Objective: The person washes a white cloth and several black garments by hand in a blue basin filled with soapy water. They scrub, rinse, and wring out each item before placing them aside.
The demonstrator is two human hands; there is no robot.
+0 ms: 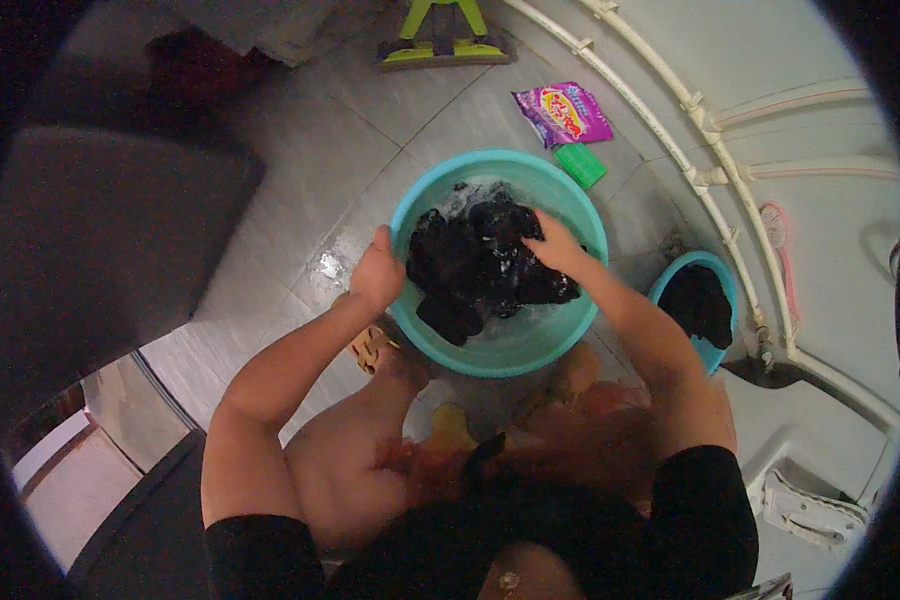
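Note:
A round turquoise basin (pixel 500 362) stands on the floor in front of me. Black wet cloth (pixel 480 250) lies bunched in it, in water with some suds. My left hand (pixel 377 272) grips the basin's left rim, thumb up along the edge and the other fingers hidden behind the wall. Inside, my right hand (pixel 555 245) rests on the right part of the cloth. Its thumb and some fingertips go into the dark folds, so whether it grasps them is hard to see.
Beyond the basin lie a purple packet (pixel 565 112) and a green block (pixel 580 166). A smaller blue basin (pixel 732 290) with dark cloth stands at the right, near white pipes (pixel 660 140) and a pink brush (pixel 782 250). A yellow-green floor tool (pixel 444 48) is at the far side.

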